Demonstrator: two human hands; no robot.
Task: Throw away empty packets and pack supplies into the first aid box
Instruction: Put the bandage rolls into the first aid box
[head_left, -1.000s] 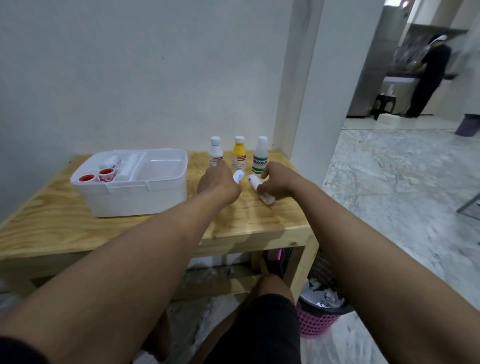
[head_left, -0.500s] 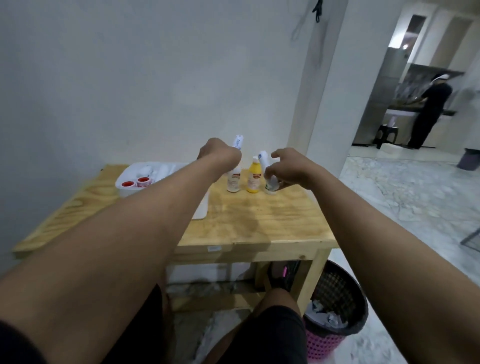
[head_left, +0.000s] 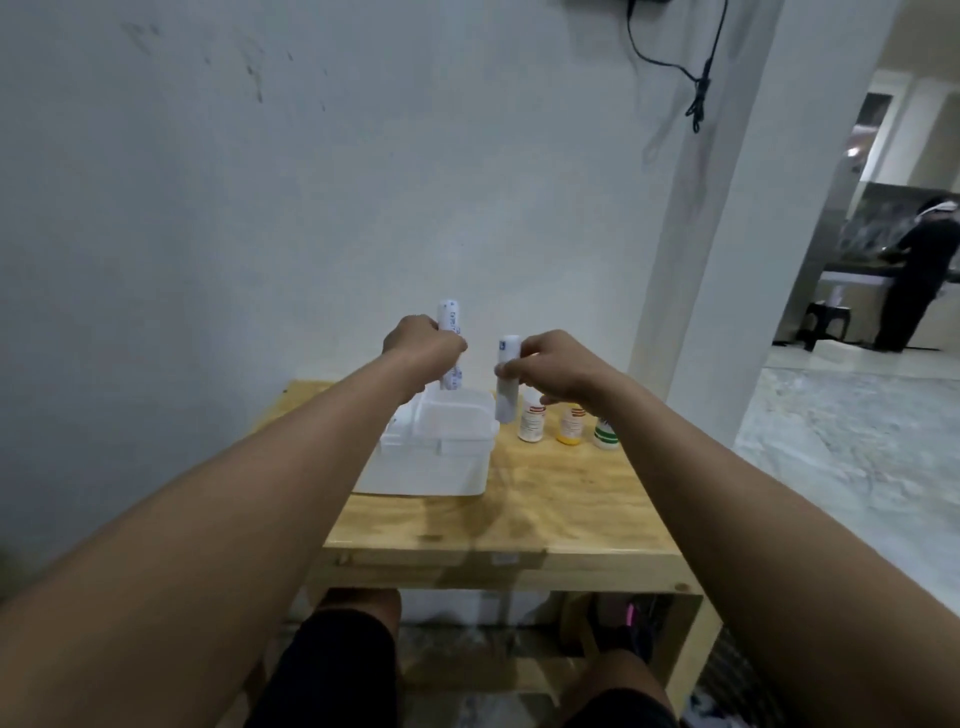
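Note:
My left hand (head_left: 423, 349) is closed around a white tube with blue print (head_left: 450, 322), held upright above the open white first aid box (head_left: 441, 457). My right hand (head_left: 558, 371) grips a second white tube (head_left: 507, 384) near its top, upright, just right of the box. Both tubes are lifted off the wooden table (head_left: 545, 514). Behind my right hand stand three small bottles: a white one with a red label (head_left: 532, 423), a yellow one (head_left: 570, 428) and a white one with a green label (head_left: 605, 435), partly hidden by my wrist.
The table stands against a grey wall beside a pillar (head_left: 727, 260). A dark bin (head_left: 727, 686) peeks out at the table's lower right. A black cable (head_left: 696, 88) hangs on the wall. A person in black (head_left: 914, 280) stands far off in the room to the right.
Both hands lifted the tubes off the table and carried them left toward the box. The view has tilted up and shifted, so the box now lies under my left hand.

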